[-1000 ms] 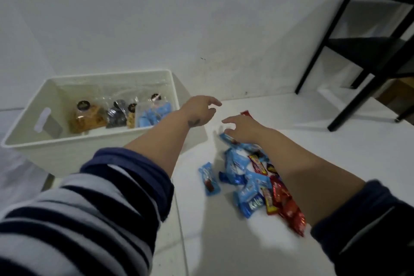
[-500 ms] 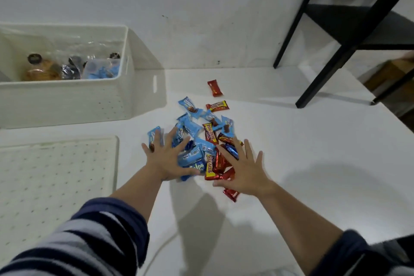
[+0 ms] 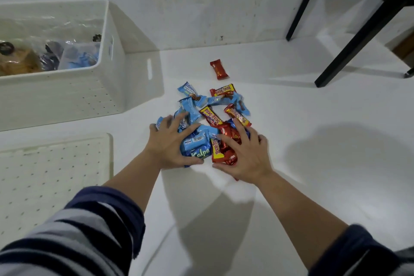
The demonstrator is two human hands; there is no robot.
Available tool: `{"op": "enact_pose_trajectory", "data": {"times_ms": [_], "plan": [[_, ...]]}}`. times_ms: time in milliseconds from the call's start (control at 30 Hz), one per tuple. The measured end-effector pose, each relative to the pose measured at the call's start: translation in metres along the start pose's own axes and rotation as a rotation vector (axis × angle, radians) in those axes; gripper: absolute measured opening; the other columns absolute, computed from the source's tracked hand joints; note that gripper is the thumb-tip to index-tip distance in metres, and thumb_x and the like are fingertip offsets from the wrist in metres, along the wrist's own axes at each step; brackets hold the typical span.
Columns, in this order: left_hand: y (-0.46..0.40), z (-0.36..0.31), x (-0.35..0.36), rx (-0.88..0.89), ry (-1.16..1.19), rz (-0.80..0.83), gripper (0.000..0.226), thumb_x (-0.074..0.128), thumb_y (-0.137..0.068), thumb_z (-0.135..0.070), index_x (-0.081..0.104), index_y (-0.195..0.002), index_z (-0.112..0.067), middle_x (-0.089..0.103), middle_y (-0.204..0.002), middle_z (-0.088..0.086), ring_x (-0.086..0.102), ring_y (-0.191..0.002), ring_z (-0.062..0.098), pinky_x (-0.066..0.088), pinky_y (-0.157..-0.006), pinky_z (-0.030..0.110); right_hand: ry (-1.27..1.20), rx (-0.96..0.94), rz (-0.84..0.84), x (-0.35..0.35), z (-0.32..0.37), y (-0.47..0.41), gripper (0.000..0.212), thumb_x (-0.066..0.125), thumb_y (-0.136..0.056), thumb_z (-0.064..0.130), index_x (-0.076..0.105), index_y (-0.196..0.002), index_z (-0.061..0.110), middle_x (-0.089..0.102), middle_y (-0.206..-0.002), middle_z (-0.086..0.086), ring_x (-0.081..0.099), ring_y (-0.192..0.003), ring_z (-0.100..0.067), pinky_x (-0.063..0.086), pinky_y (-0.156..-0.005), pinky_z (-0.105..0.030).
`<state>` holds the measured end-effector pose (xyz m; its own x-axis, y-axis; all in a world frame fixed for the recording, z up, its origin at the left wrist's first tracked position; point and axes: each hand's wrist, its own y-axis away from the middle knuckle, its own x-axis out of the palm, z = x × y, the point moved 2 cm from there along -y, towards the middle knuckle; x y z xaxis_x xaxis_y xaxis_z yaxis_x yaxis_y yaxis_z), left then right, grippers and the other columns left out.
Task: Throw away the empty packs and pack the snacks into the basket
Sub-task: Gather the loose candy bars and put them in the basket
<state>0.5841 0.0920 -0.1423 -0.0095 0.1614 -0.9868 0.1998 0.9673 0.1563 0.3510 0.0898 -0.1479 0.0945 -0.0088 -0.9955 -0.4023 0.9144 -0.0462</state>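
A heap of several blue and red snack bars (image 3: 208, 123) lies on the white floor in the middle of the view. My left hand (image 3: 167, 143) rests spread on the blue bars at the heap's left side. My right hand (image 3: 244, 154) lies spread on the red bars at its right side. Both hands cup the near part of the heap, fingers apart, lifting nothing. One red bar (image 3: 219, 69) lies alone farther back. The white basket (image 3: 67, 94) stands at the left, holding clear bags of snacks (image 3: 76, 56).
A white perforated lid (image 3: 53, 177) lies flat in front of the basket. Black legs of a shelf (image 3: 349, 38) stand at the back right. A white wall runs close behind the basket and the heap.
The view has dropped from the basket to the heap. Both hands came back from the far side of the heap onto its near part and have drawn closer together around it.
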Motion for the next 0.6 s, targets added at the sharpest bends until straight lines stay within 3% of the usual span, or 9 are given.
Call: {"op": "enact_pose_trajectory", "data": {"times_ms": [67,167,300,433,600], "plan": [[0.002,-0.003,0.006,0.013,0.002,-0.156,0.087,0.036,-0.063,-0.090,0.035,-0.138,-0.044,0.039,-0.144,-0.004,0.046,-0.118,0.030,0.042,-0.089,0.045,-0.007,0.029,-0.013,0.002,0.001,-0.010,0.071,0.038,-0.065,0.088,0.044,-0.125,0.052,0.029,-0.154,0.002,0.040,-0.127,-0.031,0.040,-0.091,-0.045],[0.008,-0.010,0.015,-0.006,0.061,-0.361,0.067,0.047,-0.070,-0.073,0.056,-0.123,-0.031,0.059,-0.119,-0.004,0.056,-0.091,0.025,0.046,-0.067,0.035,-0.035,0.067,-0.070,0.005,0.008,-0.021,0.058,0.047,-0.072,0.076,0.051,-0.119,0.044,0.041,-0.144,-0.002,0.048,-0.114,-0.030,0.046,-0.085,-0.042],[0.005,-0.009,0.017,0.031,0.088,-0.404,0.046,0.068,-0.070,-0.053,0.065,-0.102,-0.020,0.065,-0.097,0.002,0.059,-0.072,0.027,0.043,-0.053,0.030,-0.087,0.057,-0.134,0.008,0.013,-0.030,0.044,0.062,-0.078,0.054,0.057,-0.117,0.036,0.052,-0.134,-0.010,0.058,-0.099,-0.032,0.053,-0.076,-0.039],[0.006,-0.007,0.017,-0.007,0.110,-0.360,0.049,0.087,-0.058,-0.036,0.064,-0.094,-0.013,0.067,-0.093,0.008,0.059,-0.064,0.030,0.046,-0.048,0.030,-0.059,0.046,-0.098,0.005,0.017,-0.032,0.049,0.074,-0.072,0.042,0.061,-0.118,0.031,0.057,-0.127,-0.016,0.065,-0.092,-0.033,0.056,-0.069,-0.038],[0.023,-0.004,0.013,-0.143,0.217,-0.349,0.046,0.089,-0.058,-0.025,0.066,-0.095,-0.010,0.067,-0.097,0.011,0.059,-0.066,0.031,0.049,-0.049,0.030,-0.127,0.088,-0.055,-0.005,0.015,-0.026,0.034,0.063,-0.081,0.044,0.058,-0.114,0.035,0.054,-0.125,-0.007,0.063,-0.088,-0.026,0.052,-0.062,-0.032]]}}
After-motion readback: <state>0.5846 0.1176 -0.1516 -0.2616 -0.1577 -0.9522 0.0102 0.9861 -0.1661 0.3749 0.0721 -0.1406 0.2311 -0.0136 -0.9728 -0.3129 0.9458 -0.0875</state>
